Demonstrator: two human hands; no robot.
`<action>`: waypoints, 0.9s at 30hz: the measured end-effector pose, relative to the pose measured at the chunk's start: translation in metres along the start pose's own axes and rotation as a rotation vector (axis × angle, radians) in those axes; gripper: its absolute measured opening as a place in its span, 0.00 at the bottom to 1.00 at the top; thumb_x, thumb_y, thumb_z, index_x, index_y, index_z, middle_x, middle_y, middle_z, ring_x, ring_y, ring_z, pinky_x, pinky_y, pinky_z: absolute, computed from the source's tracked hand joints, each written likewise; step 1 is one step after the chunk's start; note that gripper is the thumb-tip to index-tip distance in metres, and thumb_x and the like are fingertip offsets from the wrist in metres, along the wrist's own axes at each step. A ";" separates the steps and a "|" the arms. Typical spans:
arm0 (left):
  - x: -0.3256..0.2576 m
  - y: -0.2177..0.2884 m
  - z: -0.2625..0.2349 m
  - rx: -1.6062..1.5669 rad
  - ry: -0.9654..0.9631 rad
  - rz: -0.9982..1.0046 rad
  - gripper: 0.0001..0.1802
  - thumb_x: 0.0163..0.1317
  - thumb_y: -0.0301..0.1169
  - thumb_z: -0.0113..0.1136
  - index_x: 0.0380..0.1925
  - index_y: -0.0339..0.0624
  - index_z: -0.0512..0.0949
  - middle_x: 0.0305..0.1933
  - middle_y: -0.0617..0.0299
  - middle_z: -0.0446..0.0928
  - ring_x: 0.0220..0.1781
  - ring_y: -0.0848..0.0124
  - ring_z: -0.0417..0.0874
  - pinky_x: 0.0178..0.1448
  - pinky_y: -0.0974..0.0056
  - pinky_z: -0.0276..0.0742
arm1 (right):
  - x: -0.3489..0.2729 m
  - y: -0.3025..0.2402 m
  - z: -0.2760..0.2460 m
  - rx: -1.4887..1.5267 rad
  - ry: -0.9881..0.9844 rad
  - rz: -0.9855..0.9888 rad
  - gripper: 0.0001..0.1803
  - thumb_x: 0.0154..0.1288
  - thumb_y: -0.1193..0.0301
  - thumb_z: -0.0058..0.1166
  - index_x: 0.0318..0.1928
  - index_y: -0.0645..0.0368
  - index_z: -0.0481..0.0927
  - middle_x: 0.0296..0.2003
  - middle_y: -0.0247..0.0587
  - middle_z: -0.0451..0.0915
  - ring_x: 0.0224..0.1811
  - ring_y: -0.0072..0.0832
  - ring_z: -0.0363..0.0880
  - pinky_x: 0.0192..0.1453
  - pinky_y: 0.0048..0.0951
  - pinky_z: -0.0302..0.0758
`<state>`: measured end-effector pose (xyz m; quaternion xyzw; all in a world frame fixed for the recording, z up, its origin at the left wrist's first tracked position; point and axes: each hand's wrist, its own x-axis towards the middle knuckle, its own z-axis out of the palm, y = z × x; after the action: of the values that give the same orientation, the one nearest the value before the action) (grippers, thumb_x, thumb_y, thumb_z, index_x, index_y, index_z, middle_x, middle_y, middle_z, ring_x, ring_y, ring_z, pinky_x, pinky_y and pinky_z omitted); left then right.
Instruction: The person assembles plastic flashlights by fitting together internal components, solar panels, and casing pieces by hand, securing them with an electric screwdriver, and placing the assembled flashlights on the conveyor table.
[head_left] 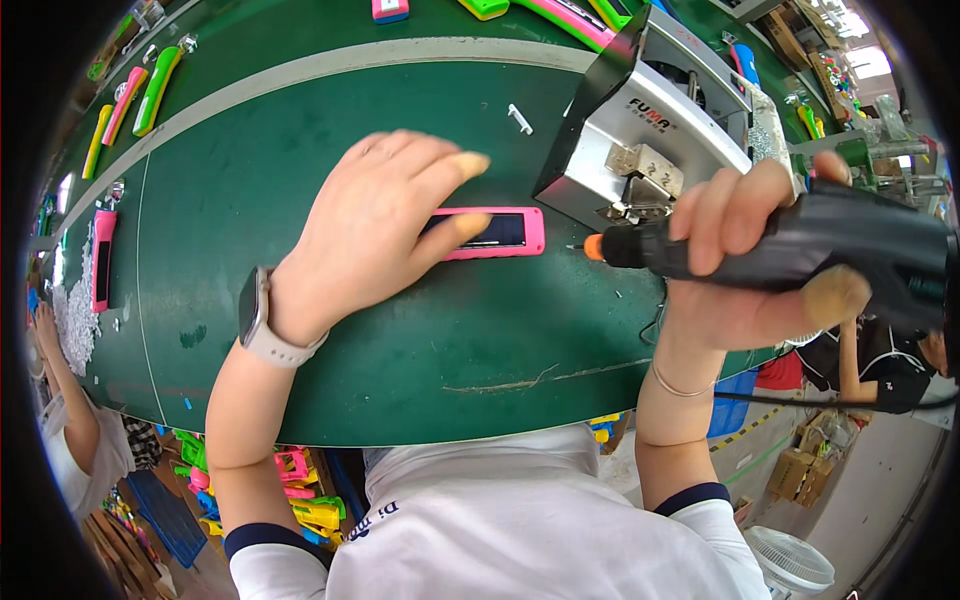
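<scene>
A pink casing point(535, 232) with a long dark panel lies on the green table in front of me. My left hand point(375, 215) is over its left end, which it hides. The thumb overlaps the panel and the index finger is held apart from it; whether they touch the casing I cannot tell. My right hand point(735, 235) is wrapped round a black electric screwdriver point(880, 245) with an orange collar near its bit. The bit points left, a short way from the casing's right end. Just beyond the screwdriver stands a silver and black screw feeder point(645, 125).
A small white plastic part point(519, 119) lies beyond the casing. At the left are another pink casing point(103, 260), a heap of small clear pieces point(74, 310) and a green handle-shaped casing point(157, 90). A black cable point(800, 403) trails at the right. Another person's arm point(68, 385) shows far left.
</scene>
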<state>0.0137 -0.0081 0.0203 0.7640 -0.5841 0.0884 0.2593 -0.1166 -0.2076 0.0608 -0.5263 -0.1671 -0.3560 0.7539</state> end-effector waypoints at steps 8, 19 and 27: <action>-0.025 -0.006 -0.005 0.043 -0.233 -0.144 0.27 0.47 0.42 0.67 0.46 0.39 0.75 0.37 0.57 0.76 0.41 0.58 0.77 0.45 0.58 0.73 | -0.008 0.031 0.021 -0.027 -0.026 0.047 0.42 0.55 0.37 0.52 0.60 0.52 0.61 0.22 0.35 0.68 0.15 0.25 0.66 0.23 0.30 0.68; -0.035 0.001 0.032 -0.025 -0.085 -0.107 0.26 0.48 0.48 0.64 0.38 0.39 0.74 0.30 0.59 0.73 0.37 0.63 0.75 0.38 0.60 0.71 | -0.037 0.023 -0.006 -0.223 0.155 0.020 0.44 0.54 0.43 0.59 0.58 0.61 0.56 0.22 0.33 0.66 0.17 0.20 0.66 0.25 0.21 0.66; -0.024 -0.002 0.035 -0.073 -0.101 -0.095 0.25 0.48 0.49 0.65 0.37 0.41 0.74 0.30 0.59 0.74 0.37 0.63 0.76 0.39 0.59 0.72 | -0.041 0.036 -0.002 -0.170 0.067 0.078 0.38 0.56 0.48 0.60 0.57 0.58 0.59 0.22 0.33 0.66 0.17 0.20 0.65 0.23 0.21 0.62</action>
<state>0.0025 -0.0049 -0.0201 0.7843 -0.5625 0.0161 0.2611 -0.1198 -0.1873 0.0099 -0.5822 -0.0904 -0.3567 0.7250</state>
